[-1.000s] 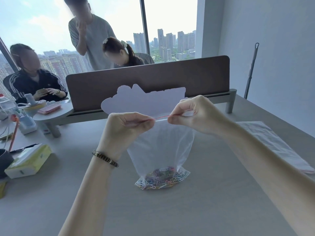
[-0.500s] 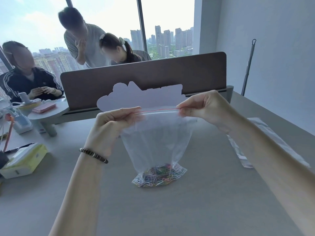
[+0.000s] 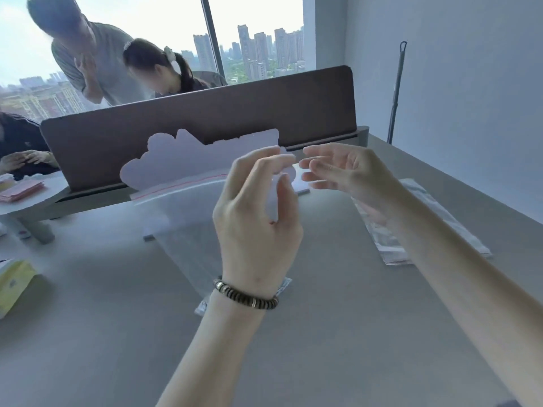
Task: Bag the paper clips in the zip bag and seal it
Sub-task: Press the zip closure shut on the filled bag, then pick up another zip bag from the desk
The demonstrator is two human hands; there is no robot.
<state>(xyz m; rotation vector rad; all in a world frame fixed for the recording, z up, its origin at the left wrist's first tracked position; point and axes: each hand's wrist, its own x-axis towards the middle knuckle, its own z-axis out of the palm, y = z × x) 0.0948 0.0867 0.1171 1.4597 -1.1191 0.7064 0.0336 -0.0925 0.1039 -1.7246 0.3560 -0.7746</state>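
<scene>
The clear zip bag stands on the grey table, its red-lined top strip tilted up toward the right. My left hand is in front of the bag with fingers loosely spread, and I see nothing pinched in it. My right hand hovers to the right of the bag's top, palm showing, fingers relaxed and empty. The paper clips are hidden behind my left wrist; only the bag's bottom corners show beside it.
A brown desk divider with a white cloud-shaped card stands behind the bag. A flat stack of plastic bags lies at the right, a yellow tissue box at the left edge. People sit and stand beyond the divider.
Both hands pinched the bag's top strip and slid apart along it; now both have let go. My left hand has moved right, in front of the bag.
</scene>
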